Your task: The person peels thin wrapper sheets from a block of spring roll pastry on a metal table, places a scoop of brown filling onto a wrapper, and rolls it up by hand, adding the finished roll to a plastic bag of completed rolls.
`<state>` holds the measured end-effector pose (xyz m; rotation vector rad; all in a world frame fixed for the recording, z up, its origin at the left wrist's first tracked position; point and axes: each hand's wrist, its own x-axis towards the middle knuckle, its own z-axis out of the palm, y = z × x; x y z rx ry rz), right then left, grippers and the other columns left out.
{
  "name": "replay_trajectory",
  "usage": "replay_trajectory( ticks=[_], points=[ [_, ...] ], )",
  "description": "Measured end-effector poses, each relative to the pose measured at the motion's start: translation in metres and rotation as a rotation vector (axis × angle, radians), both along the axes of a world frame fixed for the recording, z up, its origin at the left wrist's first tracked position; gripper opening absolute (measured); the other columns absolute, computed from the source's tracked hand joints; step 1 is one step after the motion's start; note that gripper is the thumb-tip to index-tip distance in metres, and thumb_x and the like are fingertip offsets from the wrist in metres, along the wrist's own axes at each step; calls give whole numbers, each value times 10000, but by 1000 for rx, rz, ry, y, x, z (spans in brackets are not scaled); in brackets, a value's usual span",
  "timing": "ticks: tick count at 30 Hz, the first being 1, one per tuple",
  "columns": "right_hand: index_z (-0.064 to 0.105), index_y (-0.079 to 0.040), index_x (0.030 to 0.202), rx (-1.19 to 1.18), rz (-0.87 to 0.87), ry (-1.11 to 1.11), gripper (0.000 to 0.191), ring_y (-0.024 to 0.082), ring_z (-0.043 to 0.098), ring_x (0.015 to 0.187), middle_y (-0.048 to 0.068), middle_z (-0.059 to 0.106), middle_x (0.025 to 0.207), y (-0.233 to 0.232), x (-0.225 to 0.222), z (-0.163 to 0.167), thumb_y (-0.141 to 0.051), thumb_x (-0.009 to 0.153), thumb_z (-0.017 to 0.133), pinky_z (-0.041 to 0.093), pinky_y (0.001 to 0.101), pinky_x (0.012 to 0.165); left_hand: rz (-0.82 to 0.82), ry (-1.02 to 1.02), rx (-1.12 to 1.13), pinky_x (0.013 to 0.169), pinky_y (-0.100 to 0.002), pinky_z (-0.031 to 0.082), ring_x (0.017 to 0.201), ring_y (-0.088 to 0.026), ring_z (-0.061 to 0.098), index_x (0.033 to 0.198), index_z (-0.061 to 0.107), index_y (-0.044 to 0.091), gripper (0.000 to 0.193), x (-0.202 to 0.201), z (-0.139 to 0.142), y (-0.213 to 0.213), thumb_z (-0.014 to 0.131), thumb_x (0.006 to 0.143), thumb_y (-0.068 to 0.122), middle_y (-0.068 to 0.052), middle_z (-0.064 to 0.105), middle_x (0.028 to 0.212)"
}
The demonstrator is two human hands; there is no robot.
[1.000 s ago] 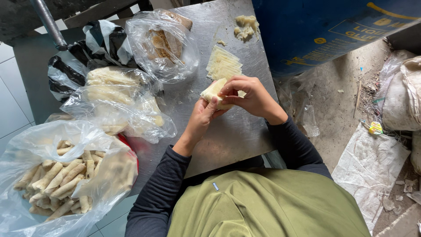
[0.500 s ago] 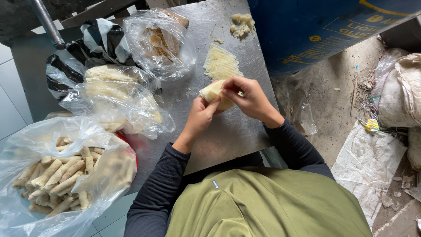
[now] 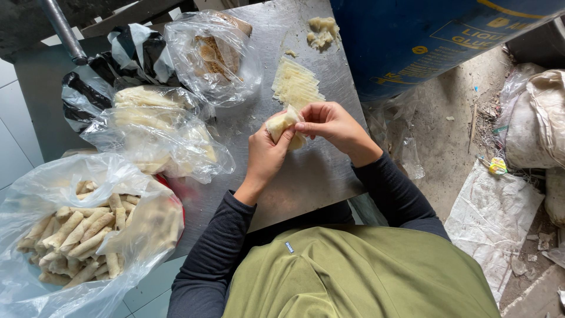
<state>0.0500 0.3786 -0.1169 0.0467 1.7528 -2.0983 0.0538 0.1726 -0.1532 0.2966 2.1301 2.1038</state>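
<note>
At the centre of the frame, over the steel desk (image 3: 306, 176), I have both hands on 1 pale wrapper roll (image 3: 283, 125). My left hand (image 3: 266, 154) cups it from below, its grip pressed around the roll, and my right hand (image 3: 331, 125) comes in from the right, thumb and fingers pinching the roll's near end. Just above the hands a stack of flat wrappers (image 3: 297, 85) lies on the desk, and a small lump of filling (image 3: 322, 30) sits near the top edge. Left of centre I see a clear bag of pale sheets (image 3: 156, 132), with another clear bag holding brown contents (image 3: 213, 54) above it. At the lower left, an open plastic bag holds many finished rolls (image 3: 79, 235). A blue drum (image 3: 435, 41) fills the upper right.
</note>
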Motion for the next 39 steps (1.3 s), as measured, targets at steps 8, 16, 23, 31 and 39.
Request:
replay_trajectory(
  ticks=[8,16,23,31,39],
  points=[
    [698,-22,1169,252,-376,496,123,112,704,997,64,740,1085,12,-7,2,-53,1050,688,582,271,897,42,-311,477,829,-312,635,1010,-148,727,1410,572,-12,419,-12,-11,-1,573,1066,229,-97,718,1207],
    [734,-83,1058,1254,-81,1044,176,269,684,972,56,724,1046,-5,22,-4,-16,903,686,520,393,885,124,-366,548,874,-349,647,1090,-180,707,1447,525,-3,457,-16,-6,-6,538,1070,256,-113,665,1285],
    [725,-102,1059,1350,-54,1082,233,233,679,981,25,714,1049,-5,32,-6,-1,858,664,514,378,922,108,-354,517,874,-349,646,1108,-179,698,1459,519,3,464,-15,-4,-6,535,1071,257,-114,661,1297],
    [736,-104,1067,1300,-30,1045,242,227,672,976,24,716,1060,-7,36,-2,-4,855,674,502,372,873,28,-378,552,943,-373,619,1166,-204,675,1489,489,23,525,-14,-2,-5,526,1072,340,-118,638,1339],
    [677,-62,1195,964,-132,905,324,309,661,1043,118,689,1123,-18,37,26,-139,906,799,521,395,901,-187,-439,693,1080,-373,554,1285,-232,642,1560,380,7,948,-10,-3,-9,291,978,750,-154,601,1435]
  ],
)
